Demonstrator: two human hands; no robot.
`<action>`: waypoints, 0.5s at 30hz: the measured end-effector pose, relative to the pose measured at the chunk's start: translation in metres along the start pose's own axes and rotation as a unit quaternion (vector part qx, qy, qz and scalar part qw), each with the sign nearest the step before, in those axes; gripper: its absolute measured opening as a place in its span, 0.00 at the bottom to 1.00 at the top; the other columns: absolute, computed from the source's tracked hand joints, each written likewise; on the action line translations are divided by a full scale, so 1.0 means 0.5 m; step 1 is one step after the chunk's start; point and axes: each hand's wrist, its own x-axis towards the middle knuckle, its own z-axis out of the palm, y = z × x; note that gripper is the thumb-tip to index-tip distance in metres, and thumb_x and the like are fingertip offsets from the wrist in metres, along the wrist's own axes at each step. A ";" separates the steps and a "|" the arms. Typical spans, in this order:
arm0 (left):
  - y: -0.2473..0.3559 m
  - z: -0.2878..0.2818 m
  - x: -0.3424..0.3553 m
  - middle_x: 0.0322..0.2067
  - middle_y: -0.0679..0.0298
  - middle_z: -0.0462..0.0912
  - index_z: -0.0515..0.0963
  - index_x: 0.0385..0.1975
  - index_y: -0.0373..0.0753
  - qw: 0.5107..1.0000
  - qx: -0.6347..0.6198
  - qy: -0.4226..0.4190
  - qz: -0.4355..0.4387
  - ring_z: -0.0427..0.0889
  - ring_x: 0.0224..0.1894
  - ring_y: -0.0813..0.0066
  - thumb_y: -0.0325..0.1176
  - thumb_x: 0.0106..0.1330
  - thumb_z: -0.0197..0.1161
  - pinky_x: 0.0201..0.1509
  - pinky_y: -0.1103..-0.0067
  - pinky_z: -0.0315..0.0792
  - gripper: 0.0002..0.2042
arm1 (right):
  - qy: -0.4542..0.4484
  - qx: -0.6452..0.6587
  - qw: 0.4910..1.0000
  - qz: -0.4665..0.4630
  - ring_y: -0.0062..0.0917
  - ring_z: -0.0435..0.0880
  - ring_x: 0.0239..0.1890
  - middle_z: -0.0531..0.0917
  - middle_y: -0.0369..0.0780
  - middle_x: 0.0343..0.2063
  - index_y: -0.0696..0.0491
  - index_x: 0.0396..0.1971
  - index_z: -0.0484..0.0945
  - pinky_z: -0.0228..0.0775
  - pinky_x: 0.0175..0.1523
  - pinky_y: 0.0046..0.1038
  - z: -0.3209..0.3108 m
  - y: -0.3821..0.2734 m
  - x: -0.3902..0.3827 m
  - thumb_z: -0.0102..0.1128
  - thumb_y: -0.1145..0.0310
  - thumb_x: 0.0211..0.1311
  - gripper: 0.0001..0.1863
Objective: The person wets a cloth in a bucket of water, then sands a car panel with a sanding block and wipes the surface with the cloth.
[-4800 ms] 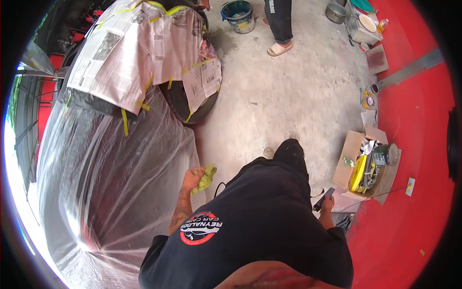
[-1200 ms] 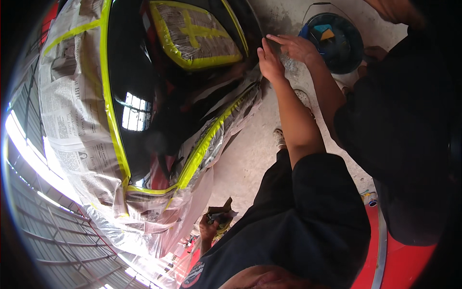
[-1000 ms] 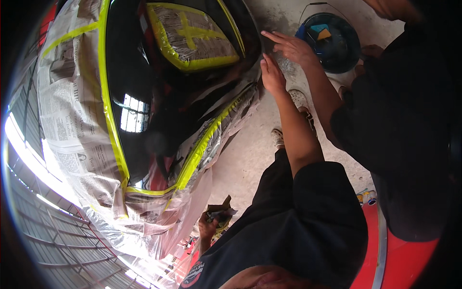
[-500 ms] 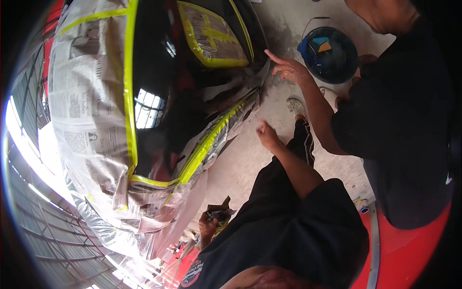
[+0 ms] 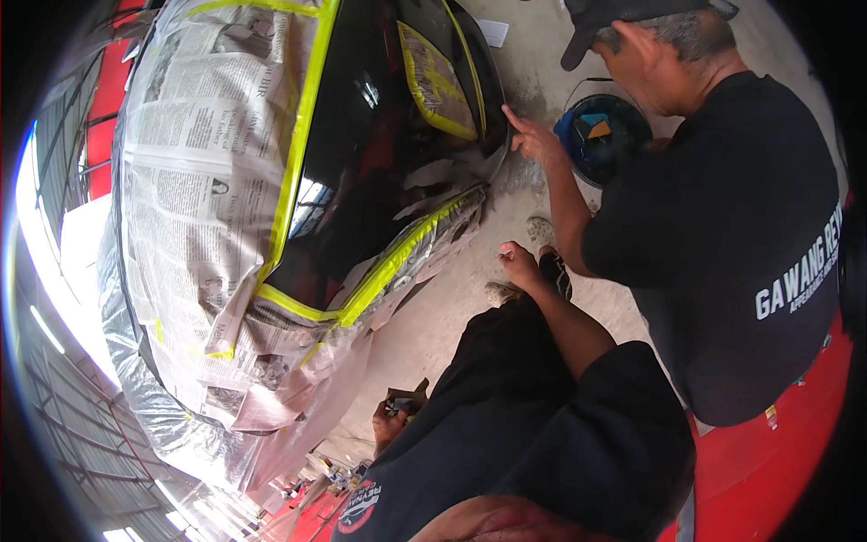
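1. L hand (image 5: 384,423): fingers bent, gripping 1 stiff, folded brown piece (image 5: 411,396) w/ angular edges & a dark bundle tucked in it; bundle's material too small to tell.
2. Brown piece sits right at the L fingers, sticking out past the tips, well apart from the panel's glossy part.
3. R hand (image 5: 519,265): fingers curled in, not spread; can't tell if the tips meet or pinch anything. It's off the panel, near its lower R edge.
4. 1 black panel (image 5: 361,172): smooth, curved, mirror-glossy, w/ bright window reflection.
5. Masking: crinkled, printed newspaper (image 5: 199,135) on the L side, flat yellow-green tape (image 5: 298,172) along the borders, thin clear plastic sheet (image 5: 135,325) at the outer edge. 1 rounded newspaper patch (image 5: 438,81) within the black, tape-edged.
6. 1 co-worker (image 5: 704,217), dark cap & tee; 1 co-worker's hand (image 5: 535,137) visible, index finger out at panel's R edge; can't tell if touching.
7. 1 round dark bucket (image 5: 578,172), thin wire handle, 2 colored pieces inside: 1 blue piece (image 5: 593,118), 1 orange piece (image 5: 599,130).
8. Floor (image 5: 406,352): pale, rough, stained concrete.
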 end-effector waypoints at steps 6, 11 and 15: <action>-0.059 0.019 0.004 0.36 0.49 0.86 0.78 0.44 0.29 1.000 -0.001 0.016 -0.016 0.86 0.39 0.57 0.38 0.55 0.73 0.44 0.67 0.78 0.22 | -0.017 -0.027 0.999 0.007 0.32 0.85 0.37 0.85 0.43 0.32 0.51 0.51 0.78 0.76 0.45 0.33 0.018 0.002 -0.026 0.64 0.61 0.65 0.18; -0.139 0.034 0.038 0.35 0.47 0.86 0.78 0.43 0.29 0.999 -0.049 0.011 0.019 0.86 0.39 0.54 0.40 0.54 0.74 0.44 0.65 0.78 0.23 | -0.030 0.002 0.999 -0.044 0.31 0.85 0.38 0.85 0.43 0.33 0.51 0.51 0.78 0.76 0.46 0.32 0.038 -0.004 -0.037 0.64 0.60 0.65 0.18; -0.200 0.046 0.057 0.35 0.46 0.86 0.78 0.43 0.28 0.999 -0.026 0.024 0.018 0.86 0.39 0.52 0.41 0.55 0.73 0.43 0.64 0.78 0.23 | -0.033 0.003 0.998 -0.045 0.36 0.86 0.39 0.86 0.45 0.35 0.52 0.50 0.79 0.76 0.48 0.36 0.038 -0.022 -0.050 0.63 0.59 0.63 0.18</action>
